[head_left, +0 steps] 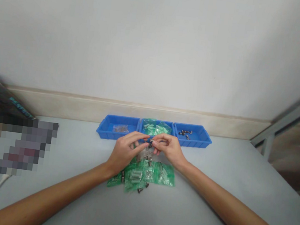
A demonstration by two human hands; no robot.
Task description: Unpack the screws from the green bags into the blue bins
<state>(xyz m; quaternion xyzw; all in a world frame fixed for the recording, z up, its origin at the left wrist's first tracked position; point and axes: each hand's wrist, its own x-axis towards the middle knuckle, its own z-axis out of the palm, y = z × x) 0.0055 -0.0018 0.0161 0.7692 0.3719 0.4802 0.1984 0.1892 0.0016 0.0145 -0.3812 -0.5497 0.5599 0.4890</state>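
The bags (165, 174) before me look like thin, glossy, crinkled plastic, the loose fittings (140, 190) like dark metal with a dull shine. I see smooth, hard plastic in the bins (195, 144). My table (174, 219) looks smooth and matt, the wall (157, 54) matt too.

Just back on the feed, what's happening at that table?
A person's right hand pinches a small dark part; the left hand curls close by, but whether it touches the part is too small to tell. Nearer the person lie green plastic bags and loose dark pieces. Beyond the hands stand three blue bins: green bags fill part of the middle one.
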